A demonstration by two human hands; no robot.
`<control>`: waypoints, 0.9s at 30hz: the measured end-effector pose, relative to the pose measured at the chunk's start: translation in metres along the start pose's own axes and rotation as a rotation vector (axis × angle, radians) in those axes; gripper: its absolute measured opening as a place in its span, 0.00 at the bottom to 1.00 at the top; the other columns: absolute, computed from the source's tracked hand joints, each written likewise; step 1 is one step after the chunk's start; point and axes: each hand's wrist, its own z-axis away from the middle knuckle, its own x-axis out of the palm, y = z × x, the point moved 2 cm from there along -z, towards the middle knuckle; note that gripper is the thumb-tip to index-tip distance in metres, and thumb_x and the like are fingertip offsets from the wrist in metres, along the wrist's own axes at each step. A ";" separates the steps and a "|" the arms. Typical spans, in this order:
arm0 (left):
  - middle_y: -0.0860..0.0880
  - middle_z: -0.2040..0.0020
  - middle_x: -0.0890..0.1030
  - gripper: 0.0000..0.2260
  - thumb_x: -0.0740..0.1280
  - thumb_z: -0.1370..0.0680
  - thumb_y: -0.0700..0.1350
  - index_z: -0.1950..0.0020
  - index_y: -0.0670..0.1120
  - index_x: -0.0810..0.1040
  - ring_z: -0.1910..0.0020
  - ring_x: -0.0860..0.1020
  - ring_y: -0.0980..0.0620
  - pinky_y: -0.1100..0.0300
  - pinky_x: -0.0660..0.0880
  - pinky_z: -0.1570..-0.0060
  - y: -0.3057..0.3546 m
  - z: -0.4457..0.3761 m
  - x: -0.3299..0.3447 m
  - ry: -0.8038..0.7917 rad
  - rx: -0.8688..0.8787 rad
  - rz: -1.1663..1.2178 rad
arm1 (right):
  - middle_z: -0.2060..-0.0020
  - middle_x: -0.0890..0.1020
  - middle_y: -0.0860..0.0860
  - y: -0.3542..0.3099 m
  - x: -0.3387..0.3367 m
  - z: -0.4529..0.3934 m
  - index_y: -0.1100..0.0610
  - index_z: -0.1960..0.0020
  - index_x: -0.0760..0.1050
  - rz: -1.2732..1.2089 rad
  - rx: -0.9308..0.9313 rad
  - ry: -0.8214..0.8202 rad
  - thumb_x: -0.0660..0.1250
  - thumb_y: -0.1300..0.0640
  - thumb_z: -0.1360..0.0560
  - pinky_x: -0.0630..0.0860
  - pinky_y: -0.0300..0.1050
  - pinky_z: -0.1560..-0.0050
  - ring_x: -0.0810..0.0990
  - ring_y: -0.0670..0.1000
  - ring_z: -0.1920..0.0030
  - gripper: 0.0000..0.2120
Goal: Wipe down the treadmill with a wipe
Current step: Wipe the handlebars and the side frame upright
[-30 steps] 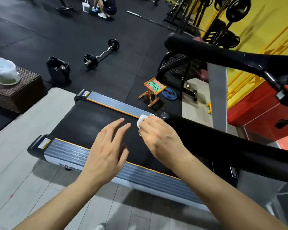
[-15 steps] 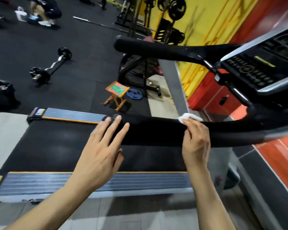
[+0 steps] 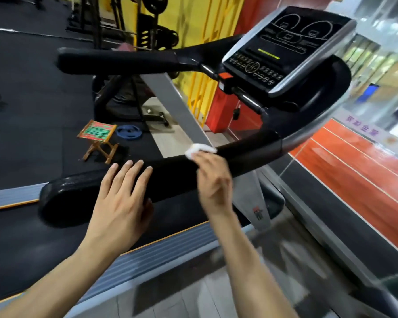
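Note:
A black treadmill fills the view; its near handrail (image 3: 246, 154) runs from lower left up to the console (image 3: 283, 49) at the upper right. My right hand (image 3: 213, 177) grips a small white wipe (image 3: 199, 149) and holds it against the top of this handrail, about halfway along. My left hand (image 3: 122, 200) lies flat on the same rail nearer its free end, fingers straight and together. The far handrail (image 3: 117, 61) and the dark belt (image 3: 21, 244) lie beyond and below my hands.
A small folding stool (image 3: 98, 140) and a blue weight plate (image 3: 129, 132) sit on the black gym floor past the treadmill. Weight racks stand along the yellow wall (image 3: 193, 21). A glass partition (image 3: 331, 203) and a red floor lie to the right.
My right hand has slid the wipe along the near handrail from its free end toward the console. My left hand has come down onto the rail. The view has swung right, showing the console.

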 end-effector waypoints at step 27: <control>0.43 0.24 0.70 0.25 0.58 0.20 0.45 0.22 0.42 0.68 0.24 0.68 0.41 0.42 0.64 0.25 0.167 -0.155 0.105 -0.071 0.112 0.040 | 0.50 0.80 0.54 0.233 -0.071 -0.020 0.61 0.52 0.80 -0.067 0.309 0.335 0.69 0.73 0.29 0.77 0.55 0.46 0.79 0.57 0.47 0.11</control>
